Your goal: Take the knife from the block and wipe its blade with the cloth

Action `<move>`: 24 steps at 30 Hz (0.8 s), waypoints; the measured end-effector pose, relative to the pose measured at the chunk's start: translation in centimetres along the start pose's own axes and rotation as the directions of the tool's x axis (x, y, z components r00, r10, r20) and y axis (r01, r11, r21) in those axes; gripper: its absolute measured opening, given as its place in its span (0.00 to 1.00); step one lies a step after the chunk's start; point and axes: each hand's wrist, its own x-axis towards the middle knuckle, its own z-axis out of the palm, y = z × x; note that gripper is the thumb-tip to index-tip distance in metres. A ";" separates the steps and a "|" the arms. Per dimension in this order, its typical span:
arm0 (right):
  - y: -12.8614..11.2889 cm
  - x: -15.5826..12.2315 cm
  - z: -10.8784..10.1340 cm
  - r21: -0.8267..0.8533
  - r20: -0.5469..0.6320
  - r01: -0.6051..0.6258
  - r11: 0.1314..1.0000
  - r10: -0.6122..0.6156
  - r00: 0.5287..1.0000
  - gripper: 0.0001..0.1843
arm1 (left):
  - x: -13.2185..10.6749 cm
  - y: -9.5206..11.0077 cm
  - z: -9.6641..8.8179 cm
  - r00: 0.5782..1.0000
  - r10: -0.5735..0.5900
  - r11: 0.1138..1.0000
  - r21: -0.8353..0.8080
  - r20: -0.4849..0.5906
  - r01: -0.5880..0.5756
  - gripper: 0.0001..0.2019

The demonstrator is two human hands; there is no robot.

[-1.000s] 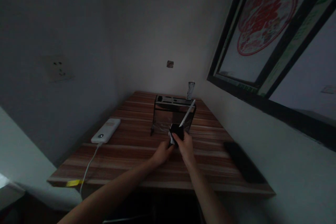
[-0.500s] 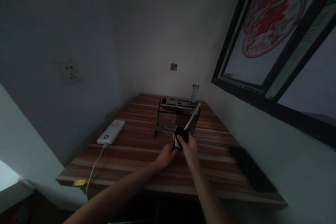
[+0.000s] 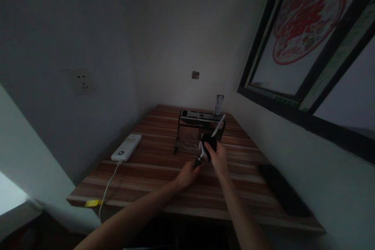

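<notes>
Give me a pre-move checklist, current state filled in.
1. Left hand has its grip on the handle of the long, pale-bladed knife with a black handle: ok.
2. Right hand has its grip on the black, cloth-like pad over the blade: ok.
3. Right fingers clear of the cutting edge: cannot tell, pad hides it.
4. Blade tip clear of the black-framed rack with slotted top: cannot tell, they overlap in view.
5. Rack upright on the brown striped wooden table: ok.
6. Thin white cable away from both hands: ok.
</notes>
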 end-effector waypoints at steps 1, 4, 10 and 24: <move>-0.3 0.3 -0.1 0.003 0.001 0.004 1.000 -0.004 1.000 0.17 | 0.0 0.0 0.0 1.000 0.009 1.000 0.006 0.001 -0.009 0.13; -1.3 1.2 -0.6 0.016 -0.006 0.013 1.000 -0.013 1.000 0.17 | -0.1 0.0 0.0 0.999 0.033 0.999 0.023 0.009 -0.033 0.14; -2.9 3.1 -1.5 0.049 -0.042 0.035 0.998 -0.033 0.999 0.18 | -0.4 0.5 -0.1 0.999 0.041 0.998 0.043 0.024 -0.042 0.16; -6.5 6.5 -3.8 0.125 -0.111 0.110 0.986 -0.097 0.989 0.20 | -0.8 1.1 -0.1 0.999 0.030 0.995 0.090 0.024 -0.032 0.14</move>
